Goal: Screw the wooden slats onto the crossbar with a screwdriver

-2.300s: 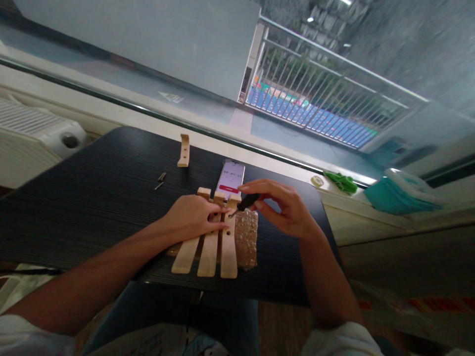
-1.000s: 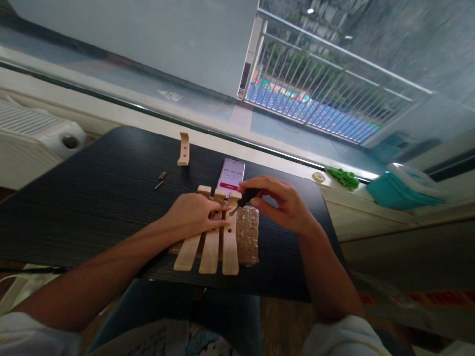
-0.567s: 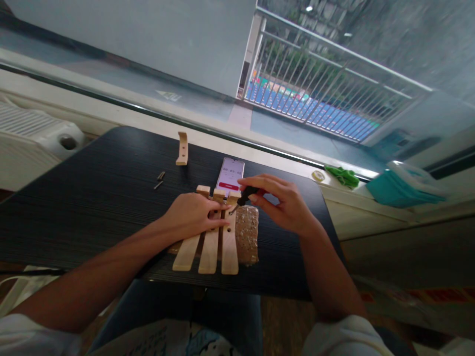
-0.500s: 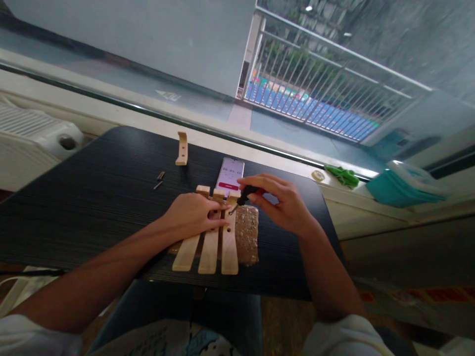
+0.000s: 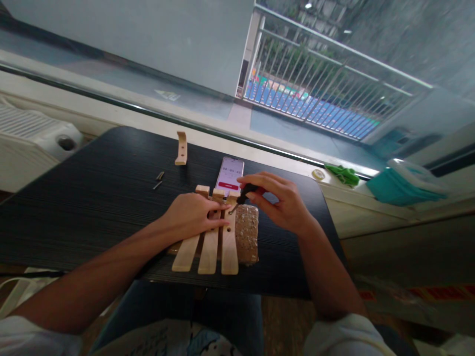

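Three pale wooden slats (image 5: pixel 210 249) lie side by side on the black table (image 5: pixel 92 207), partly over a brown cork block (image 5: pixel 247 235). My left hand (image 5: pixel 193 215) lies flat on the slats with its fingers stretched out, pressing them down. My right hand (image 5: pixel 282 202) pinches a small black-handled screwdriver (image 5: pixel 243 194). Its metal tip points down at the top of the rightmost slat.
A phone (image 5: pixel 230 177) with a lit screen lies just beyond the slats. A loose wooden piece (image 5: pixel 181 148) and two small screws (image 5: pixel 159 180) lie farther left. On the window ledge at the right sit a green cloth (image 5: pixel 343 174) and a teal item (image 5: pixel 404 187).
My right hand has shifted slightly left and forward with the screwdriver, its fingers turning on the handle. My left hand stays on the slats.
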`<state>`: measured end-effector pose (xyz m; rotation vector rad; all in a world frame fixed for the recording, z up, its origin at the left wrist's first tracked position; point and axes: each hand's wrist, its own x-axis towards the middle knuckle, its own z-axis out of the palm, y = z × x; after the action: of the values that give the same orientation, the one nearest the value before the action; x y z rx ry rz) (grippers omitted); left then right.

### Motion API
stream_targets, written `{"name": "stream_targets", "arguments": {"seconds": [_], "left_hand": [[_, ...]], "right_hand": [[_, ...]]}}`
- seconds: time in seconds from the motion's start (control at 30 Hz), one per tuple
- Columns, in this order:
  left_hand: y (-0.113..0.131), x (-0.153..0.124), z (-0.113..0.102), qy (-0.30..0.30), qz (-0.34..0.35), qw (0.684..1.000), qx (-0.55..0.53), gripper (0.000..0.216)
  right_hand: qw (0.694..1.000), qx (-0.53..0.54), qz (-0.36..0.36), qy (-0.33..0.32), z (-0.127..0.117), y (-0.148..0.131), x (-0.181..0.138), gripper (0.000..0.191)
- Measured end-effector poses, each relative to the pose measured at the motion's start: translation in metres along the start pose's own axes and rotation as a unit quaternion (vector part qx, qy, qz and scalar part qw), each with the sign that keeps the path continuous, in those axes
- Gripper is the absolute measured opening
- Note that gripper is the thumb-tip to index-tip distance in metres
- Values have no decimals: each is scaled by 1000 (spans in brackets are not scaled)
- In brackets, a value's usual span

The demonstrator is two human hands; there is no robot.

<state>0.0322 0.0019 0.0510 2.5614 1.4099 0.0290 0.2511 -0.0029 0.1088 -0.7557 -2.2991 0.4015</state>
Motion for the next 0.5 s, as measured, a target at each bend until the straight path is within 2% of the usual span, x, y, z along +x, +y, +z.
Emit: {"name": "stream_targets", "arguments": {"seconds": [0.5], "left_hand": [[2,-1,-2,-4,1,1000,15,51]], "right_hand": [[1000,-19,-13,13,3,1,2,20]]}}
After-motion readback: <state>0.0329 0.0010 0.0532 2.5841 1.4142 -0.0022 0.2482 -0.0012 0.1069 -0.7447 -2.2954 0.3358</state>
